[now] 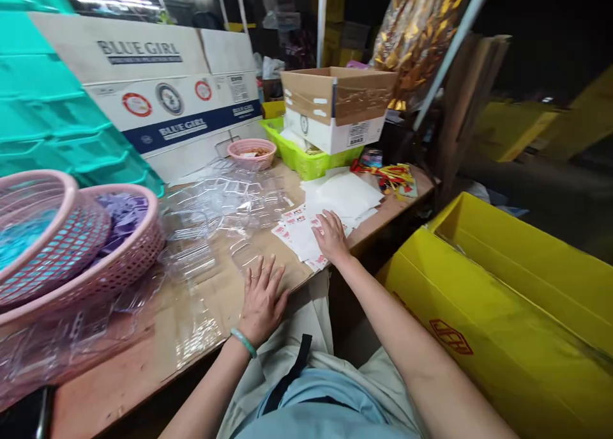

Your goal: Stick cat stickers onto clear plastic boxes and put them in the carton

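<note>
My left hand (262, 301), with a green bangle (244, 342) at the wrist, rests on the cardboard-covered table edge, fingers spread and nothing in them. Just beyond its fingertips lies a clear plastic blister shell (245, 254). My right hand (331, 236) lies with fingers stretched out on a spread of white printed paper cards (299, 234) bearing small red marks. Plain white sheets (342, 193) are piled right behind that hand. A heap of clear plastic shells (225, 196) covers the table's middle, beyond my left hand.
Pink baskets (138, 254) with blue and purple pieces stand at left. A small pink basket (251, 154), a green tray (311, 164) under an open carton (335, 123), and red-yellow tassels (395, 177) sit at the back. Yellow boxes (479, 324) stand right of the table.
</note>
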`<state>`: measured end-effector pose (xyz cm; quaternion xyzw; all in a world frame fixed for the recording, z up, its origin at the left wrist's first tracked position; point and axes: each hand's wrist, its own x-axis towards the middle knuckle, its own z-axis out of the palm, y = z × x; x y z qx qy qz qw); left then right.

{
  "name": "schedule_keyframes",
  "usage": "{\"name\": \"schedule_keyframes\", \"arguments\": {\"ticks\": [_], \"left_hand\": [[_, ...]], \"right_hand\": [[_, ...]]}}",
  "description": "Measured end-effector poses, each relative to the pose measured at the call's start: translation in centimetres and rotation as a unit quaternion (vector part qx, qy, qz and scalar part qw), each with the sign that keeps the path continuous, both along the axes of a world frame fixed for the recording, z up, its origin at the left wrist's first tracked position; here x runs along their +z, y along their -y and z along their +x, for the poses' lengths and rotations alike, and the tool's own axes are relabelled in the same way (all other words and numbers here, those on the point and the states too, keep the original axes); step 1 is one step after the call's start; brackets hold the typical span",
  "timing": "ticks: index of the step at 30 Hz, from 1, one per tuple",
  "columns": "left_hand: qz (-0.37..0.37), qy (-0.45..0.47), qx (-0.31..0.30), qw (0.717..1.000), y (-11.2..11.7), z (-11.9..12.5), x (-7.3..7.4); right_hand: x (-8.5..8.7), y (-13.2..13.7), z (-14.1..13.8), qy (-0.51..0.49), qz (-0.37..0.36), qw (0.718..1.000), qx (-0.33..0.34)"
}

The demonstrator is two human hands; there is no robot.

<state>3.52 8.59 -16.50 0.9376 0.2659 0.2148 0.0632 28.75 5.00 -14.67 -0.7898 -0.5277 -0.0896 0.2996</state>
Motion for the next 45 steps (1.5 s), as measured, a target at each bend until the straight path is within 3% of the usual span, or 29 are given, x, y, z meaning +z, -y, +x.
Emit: {"name": "schedule_keyframes", "arguments": {"ticks": [5,13,24,33,45], "left_hand": [[0.001,0.050,0.123,0.991,-0.4,-1.6,0.0],[-0.063,0.030,0.177,0.982,-0.6,-0.5,0.1],[-0.122,0.045,0.147,0.981,-0.8,-1.0,-0.5],[-0.104,-0.008,0.133,0.986,-0.6,-0.9,-0.4],[-0.065,-0.029,0.166,0.983,-0.1,-0.4,-0.3]], "right_hand": [[-1.4,-3.0,-0.6,0.013,-0.075,0.997,0.025],[-2.1,-3.2,-0.6,0.046,-0.125,0.991,-0.019],[-2.6,-3.6,-0.8,0.096,-0.169,0.980,-0.037],[-2.3,-3.5,-1.0,0.068,-0.183,0.980,-0.050],[-2.5,-3.0,-0.9,0.048,-0.121,0.990,-0.050]]}}
